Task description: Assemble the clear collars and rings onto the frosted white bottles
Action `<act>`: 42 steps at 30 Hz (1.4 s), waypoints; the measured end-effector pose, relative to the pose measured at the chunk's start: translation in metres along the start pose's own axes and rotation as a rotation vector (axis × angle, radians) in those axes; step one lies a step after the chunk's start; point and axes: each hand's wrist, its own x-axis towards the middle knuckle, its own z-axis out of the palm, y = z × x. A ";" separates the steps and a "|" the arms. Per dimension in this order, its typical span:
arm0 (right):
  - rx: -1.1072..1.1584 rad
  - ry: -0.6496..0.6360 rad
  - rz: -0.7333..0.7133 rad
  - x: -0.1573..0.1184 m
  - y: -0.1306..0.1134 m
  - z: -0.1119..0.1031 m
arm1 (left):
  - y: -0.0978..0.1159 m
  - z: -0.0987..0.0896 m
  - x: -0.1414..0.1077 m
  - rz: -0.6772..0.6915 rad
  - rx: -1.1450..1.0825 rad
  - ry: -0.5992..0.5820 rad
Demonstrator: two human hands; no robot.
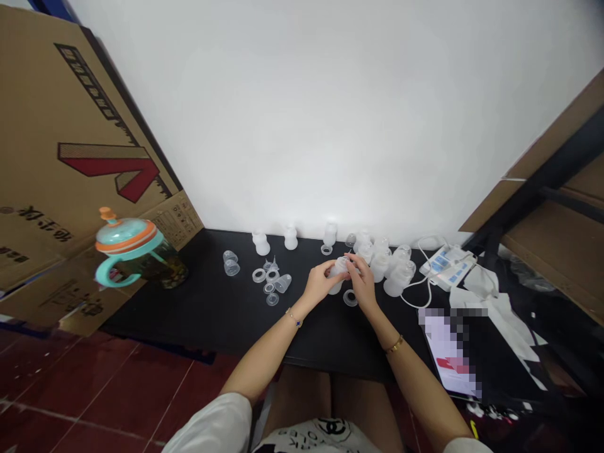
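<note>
Head view. Left hand (321, 281) and right hand (363, 283) are together mid-table, fingers closed around a frosted bottle (338, 270) from both sides. Can't tell if its base touches the black table (236, 314). Silicone ring (350, 298) lies flat just below the hands.

Left of the hands: loose group of small rings (258, 275), clear cups (231, 263) and clear funnels (271, 265). Three upright bottles (290, 238) stand in a row along the white wall (330, 113). Right of the hands: tight cluster of frosted bottles (391, 267), near a white unit (448, 265) with blue labels and a cable (419, 296). Beyond it, white paper (495, 314) and a tablet (448, 352), screen pixelated.

Far left: teal-and-orange lidded cup (127, 236) with a handle, in front of cardboard (70, 145). Red tile floor (94, 390) at lower left. Bracelet (295, 319) on left wrist, bangle (394, 344) on right.
</note>
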 end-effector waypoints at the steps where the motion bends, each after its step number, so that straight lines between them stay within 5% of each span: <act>1: 0.004 0.000 -0.002 0.000 0.000 0.000 | 0.000 0.000 0.000 0.000 0.008 0.002; 42: 0.082 0.057 0.123 0.000 0.013 0.003 | 0.003 0.000 -0.001 0.012 0.025 0.003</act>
